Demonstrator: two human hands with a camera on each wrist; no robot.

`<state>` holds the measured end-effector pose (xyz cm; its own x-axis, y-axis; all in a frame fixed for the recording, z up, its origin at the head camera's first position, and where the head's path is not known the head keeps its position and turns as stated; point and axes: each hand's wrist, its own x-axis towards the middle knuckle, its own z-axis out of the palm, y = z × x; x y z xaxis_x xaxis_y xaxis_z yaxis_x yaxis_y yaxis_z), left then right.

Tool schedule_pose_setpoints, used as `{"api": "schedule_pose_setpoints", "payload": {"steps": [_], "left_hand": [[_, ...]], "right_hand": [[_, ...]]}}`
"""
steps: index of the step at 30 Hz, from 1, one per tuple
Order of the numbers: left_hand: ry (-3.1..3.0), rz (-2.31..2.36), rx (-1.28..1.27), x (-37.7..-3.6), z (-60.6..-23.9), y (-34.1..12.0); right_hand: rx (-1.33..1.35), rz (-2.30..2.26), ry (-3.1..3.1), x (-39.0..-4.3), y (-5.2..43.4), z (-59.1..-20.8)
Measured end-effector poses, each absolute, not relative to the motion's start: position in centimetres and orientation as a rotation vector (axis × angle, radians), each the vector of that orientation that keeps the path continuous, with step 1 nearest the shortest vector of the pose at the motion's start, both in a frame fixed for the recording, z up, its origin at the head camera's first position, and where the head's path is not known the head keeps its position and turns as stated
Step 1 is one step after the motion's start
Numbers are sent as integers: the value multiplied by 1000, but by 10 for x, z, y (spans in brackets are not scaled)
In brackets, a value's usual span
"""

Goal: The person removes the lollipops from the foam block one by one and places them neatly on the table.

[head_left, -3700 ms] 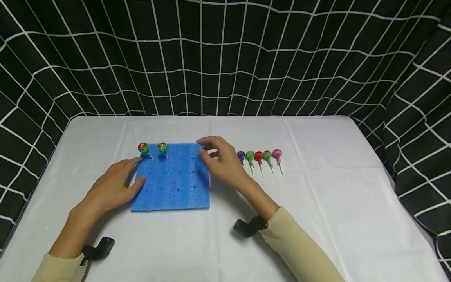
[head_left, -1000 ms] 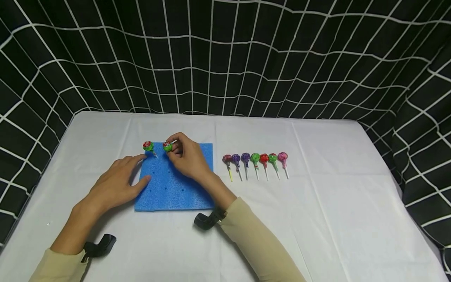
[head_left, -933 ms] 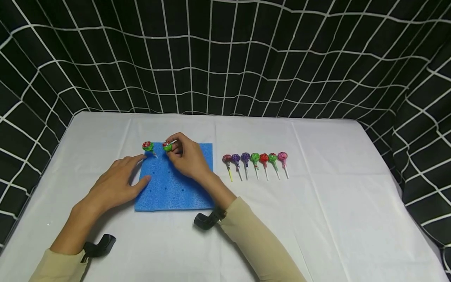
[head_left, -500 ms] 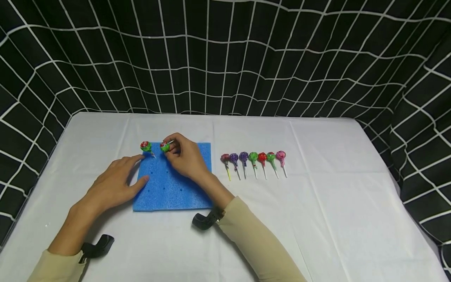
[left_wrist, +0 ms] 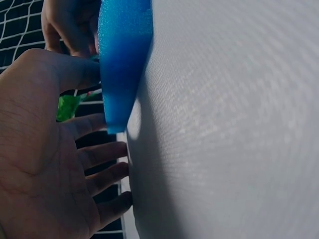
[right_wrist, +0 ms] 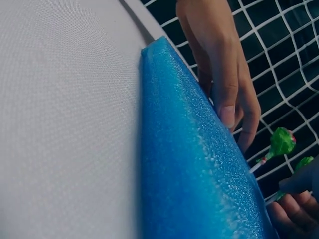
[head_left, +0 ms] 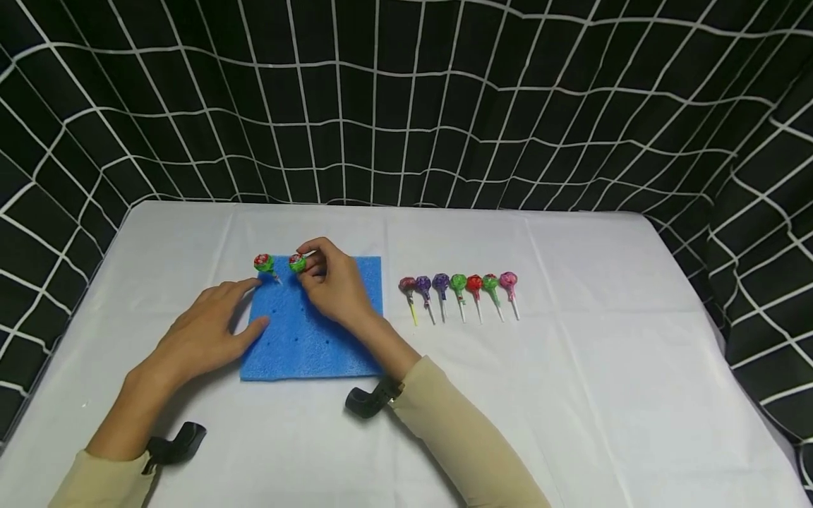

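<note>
Blue foam block (head_left: 317, 331) holds two lollipops (head_left: 264, 264), one pinched by fingers (head_left: 312, 248).

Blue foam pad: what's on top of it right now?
Two lollipops stand along the blue foam pad's far edge; the right hand pinches the second one. The left hand rests on its left edge. Holes beneath the right hand are hidden.

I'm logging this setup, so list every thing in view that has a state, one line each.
left hand: flat, fingers straight, resting on the blue foam block's left edge
right hand: fingers pinching the second lollipop
blue foam block: lying flat on the table
first lollipop: standing in the foam, untouched
second lollipop: standing in the foam, pinched
seven loose lollipops: lying in a row on the table
</note>
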<state>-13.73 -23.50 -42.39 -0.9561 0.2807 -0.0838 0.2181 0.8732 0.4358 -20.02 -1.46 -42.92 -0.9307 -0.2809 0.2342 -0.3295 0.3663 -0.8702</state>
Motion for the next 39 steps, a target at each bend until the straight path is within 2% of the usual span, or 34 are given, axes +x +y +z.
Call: {"api": "schedule_pose_setpoints", "payload": {"steps": [7, 24, 39], "left_hand": [[2905, 640, 389, -138, -422, -235], [2882, 646, 388, -140, -425, -232], [2876, 651, 380, -139, -425, -233]], "right_hand": [[613, 1631, -2535, -199, -14, -426], [480, 1712, -2470, -191, -10, -408], [448, 1755, -2450, -178, 24, -402]]}}
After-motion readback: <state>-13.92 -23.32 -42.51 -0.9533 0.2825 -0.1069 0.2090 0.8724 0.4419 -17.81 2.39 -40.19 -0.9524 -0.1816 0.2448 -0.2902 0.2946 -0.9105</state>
